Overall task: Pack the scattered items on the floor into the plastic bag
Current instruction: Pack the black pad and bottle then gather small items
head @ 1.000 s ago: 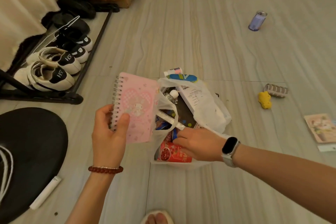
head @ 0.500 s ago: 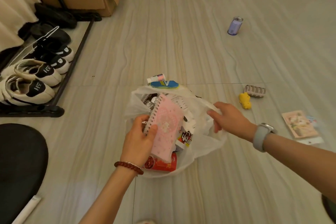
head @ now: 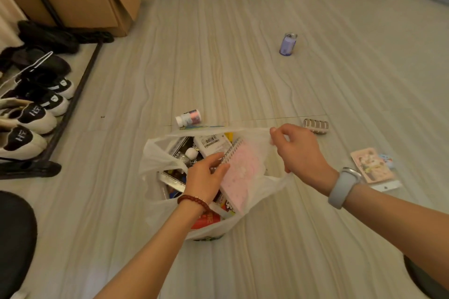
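Left hand (head: 206, 175) grips the pink spiral notebook (head: 240, 172) at its coil edge, fingers curled over the binding. The notebook sits tilted inside the mouth of the white plastic bag (head: 155, 160); its long axis runs from about 12 o'clock down to 6 o'clock, lower end deeper in the bag. Part of its cover shows only through the translucent film.

Right hand (head: 298, 153) is closed on the bag's rim at the 2 o'clock side of the opening, pinching the plastic and holding the mouth up and open.

Judgement: the notebook is nearly seated; letting go is what remains for it.

Items on the floor outside the bag: small white bottle (head: 189, 118) at 12 o'clock, just beyond the rim; ribbed roll (head: 315, 126) at 2 o'clock, nearer the right hand; purple can (head: 288, 44) far off at 1 o'clock; picture card (head: 371, 165) at 3 o'clock.

Hidden: the bag's bottom and most contents overlap, unreadable. Left thumb not visible.
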{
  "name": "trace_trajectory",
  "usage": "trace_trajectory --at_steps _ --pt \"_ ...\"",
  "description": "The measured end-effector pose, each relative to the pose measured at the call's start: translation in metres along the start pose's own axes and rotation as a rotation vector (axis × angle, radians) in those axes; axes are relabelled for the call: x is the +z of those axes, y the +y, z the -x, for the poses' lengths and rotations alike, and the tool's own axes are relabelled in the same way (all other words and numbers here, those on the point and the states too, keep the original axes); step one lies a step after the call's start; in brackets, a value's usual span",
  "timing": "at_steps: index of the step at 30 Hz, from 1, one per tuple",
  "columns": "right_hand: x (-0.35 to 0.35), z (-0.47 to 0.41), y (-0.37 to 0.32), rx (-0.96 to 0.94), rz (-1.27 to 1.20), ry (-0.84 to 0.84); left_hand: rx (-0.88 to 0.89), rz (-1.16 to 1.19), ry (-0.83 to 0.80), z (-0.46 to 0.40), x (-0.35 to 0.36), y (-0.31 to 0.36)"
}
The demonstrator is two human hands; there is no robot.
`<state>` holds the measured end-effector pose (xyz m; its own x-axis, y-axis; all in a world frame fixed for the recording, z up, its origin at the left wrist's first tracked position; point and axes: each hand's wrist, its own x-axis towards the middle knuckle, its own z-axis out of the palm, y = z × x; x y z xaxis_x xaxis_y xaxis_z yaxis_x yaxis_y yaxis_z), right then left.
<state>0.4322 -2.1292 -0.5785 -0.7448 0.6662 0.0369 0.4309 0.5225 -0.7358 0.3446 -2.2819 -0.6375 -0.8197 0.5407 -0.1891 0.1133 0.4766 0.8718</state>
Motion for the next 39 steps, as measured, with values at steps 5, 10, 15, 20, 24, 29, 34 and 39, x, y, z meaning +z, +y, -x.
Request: trace_trajectory --at_steps 5,10,15,20,24,29,34,39 --pt "-0.004 0.0 0.001 0.036 -0.064 -0.061 0.058 -0.042 0.137 0.0 -0.002 0.008" --pt "0.003 0.003 0.007 0.07 -0.133 -0.125 0.229 -0.505 0.567 0.027 -0.033 -0.021" --pt "0.013 0.013 0.002 0.099 -0.198 -0.127 -0.098 -0.699 0.264 0.031 -0.038 -0.057" --pt "0.03 0.055 0.009 0.093 -0.196 -0.147 0.02 -0.769 0.096 0.039 -0.035 -0.067" --pt "0.038 0.087 0.018 0.056 -0.067 -0.277 0.216 -0.479 0.276 0.051 -0.051 -0.058" --pt "0.015 0.045 -0.009 -0.152 0.109 -0.13 0.297 -0.256 0.494 0.044 -0.08 -0.02" --pt "-0.021 -0.012 -0.054 -0.392 0.061 0.142 0.454 -0.082 0.717 0.017 -0.103 0.036" --pt "-0.035 -0.057 -0.063 -0.24 -0.214 0.358 0.388 0.035 0.872 0.003 -0.125 0.043"
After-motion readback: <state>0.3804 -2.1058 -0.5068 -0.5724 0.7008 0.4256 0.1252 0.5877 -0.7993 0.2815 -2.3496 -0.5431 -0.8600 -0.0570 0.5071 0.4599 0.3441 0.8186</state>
